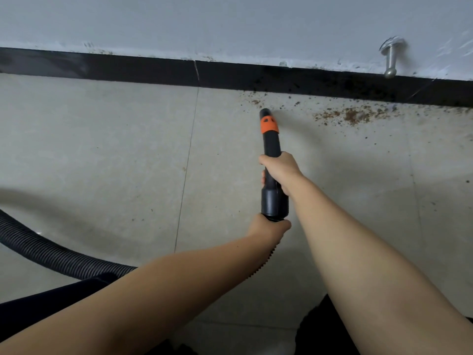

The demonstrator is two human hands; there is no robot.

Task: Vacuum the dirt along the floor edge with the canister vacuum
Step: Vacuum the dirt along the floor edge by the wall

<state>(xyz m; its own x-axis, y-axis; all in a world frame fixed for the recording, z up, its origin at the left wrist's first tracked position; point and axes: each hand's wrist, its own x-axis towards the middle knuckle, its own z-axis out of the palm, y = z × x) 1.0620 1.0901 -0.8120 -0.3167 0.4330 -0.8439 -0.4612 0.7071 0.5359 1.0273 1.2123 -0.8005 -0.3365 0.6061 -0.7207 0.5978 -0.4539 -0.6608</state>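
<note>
A black vacuum nozzle with an orange band points at the floor just short of the black skirting. My right hand grips the nozzle around its middle. My left hand grips the rear end where the ribbed hose joins. Brown dirt lies scattered along the floor edge to the right of the nozzle tip, with finer specks near the tip. The canister itself is out of sight.
The black ribbed hose curves across the lower left floor. A metal door stop sticks out of the white wall at upper right. Pale floor tiles fill the left side. Dark clothing shows at the bottom edge.
</note>
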